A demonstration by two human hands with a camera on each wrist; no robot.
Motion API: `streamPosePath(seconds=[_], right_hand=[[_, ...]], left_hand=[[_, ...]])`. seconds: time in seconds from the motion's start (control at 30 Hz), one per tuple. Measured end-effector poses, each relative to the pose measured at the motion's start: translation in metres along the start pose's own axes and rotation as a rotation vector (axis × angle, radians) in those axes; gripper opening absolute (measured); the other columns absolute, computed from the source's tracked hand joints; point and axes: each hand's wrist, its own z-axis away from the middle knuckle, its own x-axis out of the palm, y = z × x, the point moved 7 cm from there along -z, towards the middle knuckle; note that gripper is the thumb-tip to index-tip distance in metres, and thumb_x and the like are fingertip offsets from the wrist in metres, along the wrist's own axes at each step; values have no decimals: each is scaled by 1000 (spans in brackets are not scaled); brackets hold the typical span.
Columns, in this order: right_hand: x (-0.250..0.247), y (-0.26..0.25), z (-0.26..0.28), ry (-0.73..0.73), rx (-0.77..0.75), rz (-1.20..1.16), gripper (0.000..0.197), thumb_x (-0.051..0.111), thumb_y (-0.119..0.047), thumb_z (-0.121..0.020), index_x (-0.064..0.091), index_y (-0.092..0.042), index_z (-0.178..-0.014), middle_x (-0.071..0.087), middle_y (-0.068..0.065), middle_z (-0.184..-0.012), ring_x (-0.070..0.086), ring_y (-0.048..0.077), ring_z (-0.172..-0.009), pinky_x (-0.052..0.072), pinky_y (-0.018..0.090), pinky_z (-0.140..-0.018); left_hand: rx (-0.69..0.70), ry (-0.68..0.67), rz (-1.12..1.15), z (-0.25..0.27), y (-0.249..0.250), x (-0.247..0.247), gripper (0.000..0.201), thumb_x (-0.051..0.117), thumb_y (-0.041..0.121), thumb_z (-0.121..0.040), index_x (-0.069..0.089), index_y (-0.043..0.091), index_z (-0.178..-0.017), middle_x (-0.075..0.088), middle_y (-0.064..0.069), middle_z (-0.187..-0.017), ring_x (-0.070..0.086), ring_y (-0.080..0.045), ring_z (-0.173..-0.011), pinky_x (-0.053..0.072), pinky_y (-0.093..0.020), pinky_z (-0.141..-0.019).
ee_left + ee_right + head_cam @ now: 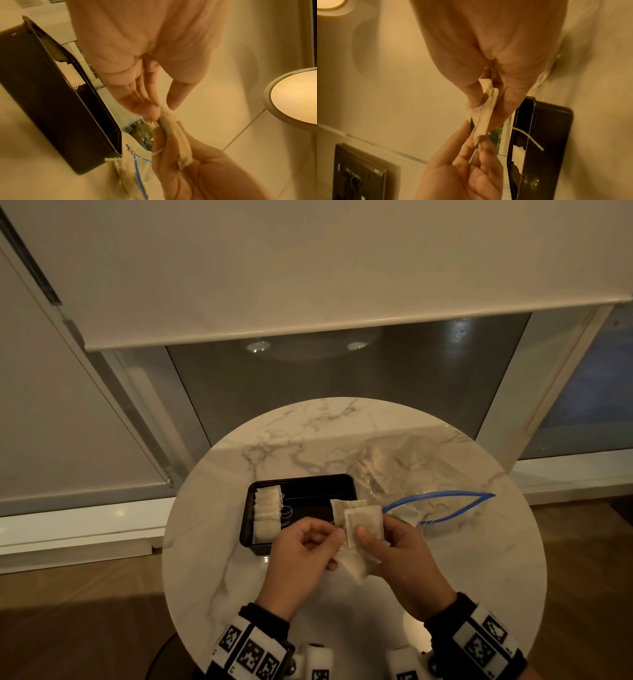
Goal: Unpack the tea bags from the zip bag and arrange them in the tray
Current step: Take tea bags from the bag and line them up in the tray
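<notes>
Over the tray's near right corner both hands hold a small bunch of pale tea bags (363, 520). My left hand (337, 540) pinches the bunch's left edge between thumb and fingers. The right hand (363, 537) grips it with the thumb pressed on the front bag. The left wrist view shows the left fingertips (169, 106) nipping the end of the tea bags (178, 142). In the right wrist view the right hand (481, 106) clamps the same tea bags (483, 121). The black tray (301, 478) holds a row of tea bags (267, 515) along its left side. The clear zip bag (411, 470) lies open to the right.
Everything sits on a small round marble table (239, 594) whose edge curves close around the tray and bag. The zip bag's blue zip strip (442, 494) gapes toward my right hand. A window with a lowered blind (308, 285) stands behind, with wooden floor (85, 628) around.
</notes>
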Motion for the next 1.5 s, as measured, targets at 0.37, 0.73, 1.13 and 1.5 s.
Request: streamPosePath(seconds=[0.37,0.73,1.13,1.5], right_hand=[[10,27,-4,-140,152,42,31,67,-20,-88,69,-8,-116,72,16,-110,69,34,-102,57,56,-86],[6,38,-10,-71,153,215,16,68,-20,-89,74,-12,-102,76,5,-96,73,23,-89,62,33,-71],[9,43,-18,-56,150,254,17,69,-22,-88,73,-17,-104,76,-1,-96,73,19,-88,61,44,-78],[9,42,-28,-93,164,184,31,69,-29,-80,71,-16,-108,75,2,-101,73,22,-92,60,47,-82]], left_hand=[[107,73,-150,-6,2,-22,6,72,17,-90,76,21,-92,73,4,-79,69,-12,-76,59,-29,-74],[-14,30,-238,-2,-22,-41,6,71,18,-91,73,23,-94,72,0,-80,68,-15,-77,58,-29,-75],[-15,193,-449,-28,-16,-118,12,72,18,-91,72,29,-90,74,7,-85,68,-14,-77,56,-31,-75],[3,123,-905,-68,-20,-140,12,69,25,-92,72,36,-87,66,14,-99,59,-9,-100,42,-17,-85]])
